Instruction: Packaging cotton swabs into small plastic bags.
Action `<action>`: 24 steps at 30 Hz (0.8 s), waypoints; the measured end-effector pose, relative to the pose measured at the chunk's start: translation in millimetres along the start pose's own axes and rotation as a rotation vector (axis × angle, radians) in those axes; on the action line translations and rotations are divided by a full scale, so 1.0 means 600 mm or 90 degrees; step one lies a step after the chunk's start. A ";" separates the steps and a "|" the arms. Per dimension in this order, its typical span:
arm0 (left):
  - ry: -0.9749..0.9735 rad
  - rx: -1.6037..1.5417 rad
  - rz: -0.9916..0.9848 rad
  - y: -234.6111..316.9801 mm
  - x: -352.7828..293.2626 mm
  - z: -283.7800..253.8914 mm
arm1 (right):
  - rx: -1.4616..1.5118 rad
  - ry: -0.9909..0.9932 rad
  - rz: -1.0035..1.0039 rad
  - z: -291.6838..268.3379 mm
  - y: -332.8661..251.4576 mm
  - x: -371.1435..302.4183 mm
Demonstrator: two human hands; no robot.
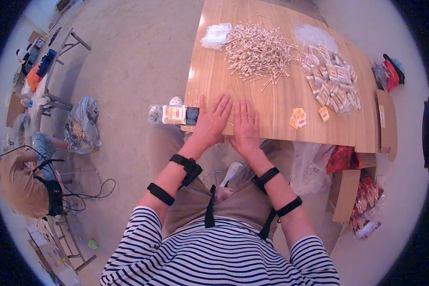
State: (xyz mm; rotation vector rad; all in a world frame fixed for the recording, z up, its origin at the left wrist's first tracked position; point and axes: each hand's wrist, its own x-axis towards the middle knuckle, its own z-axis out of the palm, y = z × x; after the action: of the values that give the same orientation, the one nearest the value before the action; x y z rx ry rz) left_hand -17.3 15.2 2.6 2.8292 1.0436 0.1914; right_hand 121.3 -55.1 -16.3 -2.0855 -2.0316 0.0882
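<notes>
Close to the table's near edge, both my hands lie on the wood with fingers stretched out flat. A small row of cotton swabs (231,116) shows in the narrow gap between them. My left hand (211,121) borders the row on its left, thumb raised outward. On the other side sits my right hand (245,127); whatever lies beneath the palms is hidden. Just left of my left hand, a flat packet of swabs (174,114) with an orange-and-white card sits beside a dark block (192,116) at the table's corner.
Farther back are a heap of loose swabs (260,50), clear bags (216,36) and a pile of filled packets (331,78). Small orange cards (298,117) lie to the right. Cardboard boxes (346,195) flank the table's right side. Another person (24,186) sits at far left.
</notes>
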 end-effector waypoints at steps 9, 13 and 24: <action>0.030 0.150 -0.043 0.030 -0.045 0.035 | -0.050 -0.005 -0.004 0.001 -0.001 0.003; 0.119 0.062 -0.057 0.034 -0.040 0.046 | -0.031 -0.031 0.006 -0.001 -0.015 0.001; 0.115 0.109 -0.081 0.036 -0.044 0.063 | -0.068 0.031 -0.020 0.030 -0.022 -0.013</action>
State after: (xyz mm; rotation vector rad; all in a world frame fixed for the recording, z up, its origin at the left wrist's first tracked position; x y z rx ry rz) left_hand -17.3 -21.0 -33.4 2.9255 1.3333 0.3672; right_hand 104.1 -60.6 -32.0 -2.0950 -2.0815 -0.0771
